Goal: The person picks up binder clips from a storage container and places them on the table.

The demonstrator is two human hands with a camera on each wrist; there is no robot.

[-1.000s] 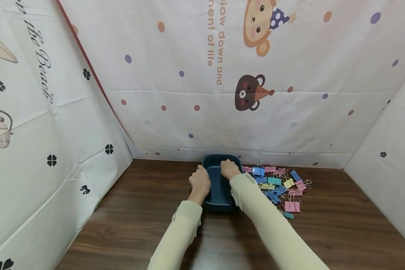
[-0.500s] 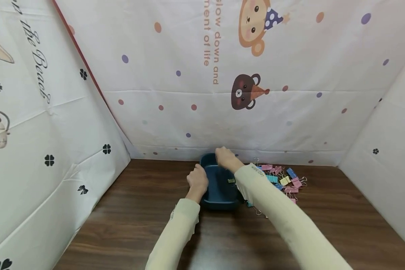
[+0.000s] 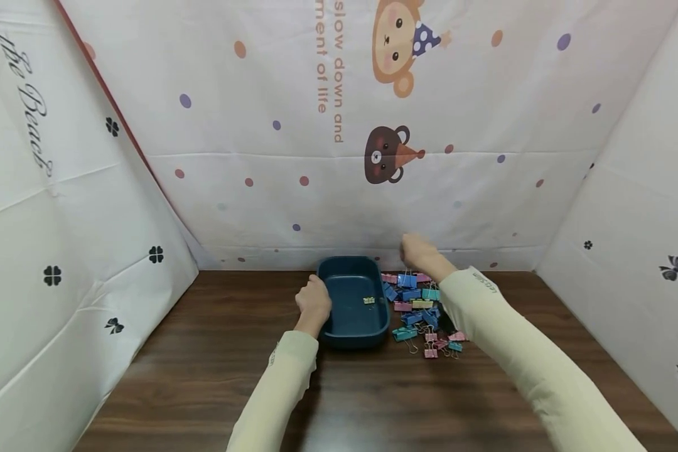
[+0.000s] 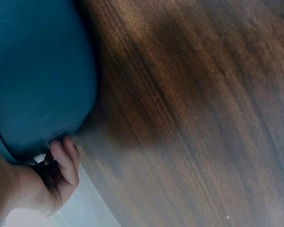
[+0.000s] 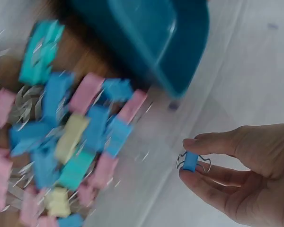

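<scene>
A dark blue plastic bin [image 3: 353,342] stands on the table with one small yellow binder clip [image 3: 369,301] inside. My left hand [image 3: 314,302] grips the bin's left wall; in the left wrist view its fingers [image 4: 66,163] curl against the outer side. My right hand [image 3: 420,254] is raised over the back of a heap of binder clips [image 3: 412,294] to the bin's right. Seen from the right wrist, its thumb and fingers pinch a small blue binder clip [image 5: 190,161] with silver wire handles.
The heap mixes blue, pink, teal and yellow clips, some lying close to the bin's right wall, such as a teal clip [image 3: 405,333]. A printed white cloth wall [image 3: 294,207] rises behind the dark wooden table [image 3: 203,376], with more cloth at both sides.
The right hand has moved from over the bin to the right, above the heap. The yellow clip has come into view in the bin. The left hand stays at the bin's side.
</scene>
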